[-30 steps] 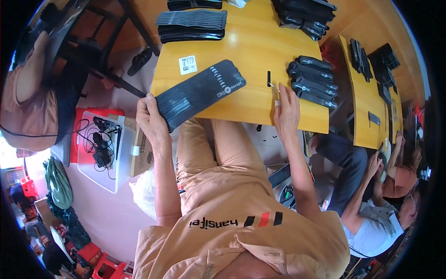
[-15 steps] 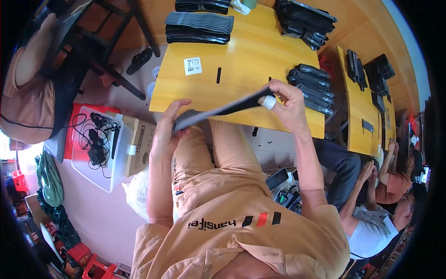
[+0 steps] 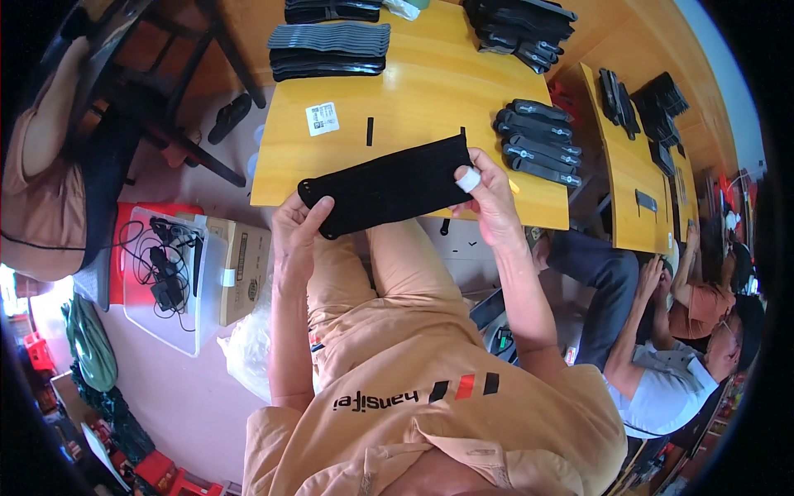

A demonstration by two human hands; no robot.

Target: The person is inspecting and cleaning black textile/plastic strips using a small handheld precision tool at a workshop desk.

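Note:
A flat black fabric band (image 3: 389, 187) is stretched between my hands, broad side up, over my lap and the near table edge. Small holes show at its left end. My left hand (image 3: 296, 223) pinches that end, thumb on top. The right end is gripped by my right hand (image 3: 494, 198), whose thumb wears a white wrap. Beyond the band, a white printed label (image 3: 322, 119) and a short black strip (image 3: 370, 131) lie on the yellow table (image 3: 422, 91). Folded black straps (image 3: 538, 142) lie in a row at the table's right side.
A stack of grey and black bands (image 3: 329, 50) sits at the far left of the table, with a black bundle (image 3: 521, 33) at the far right. Left of me stand a clear bin of cables (image 3: 169, 273) and a cardboard box (image 3: 246, 269). People (image 3: 662, 364) sit on the right.
The band has turned from nearly edge-on to broad side up and is now spread flat between both hands. My view has shifted slightly.

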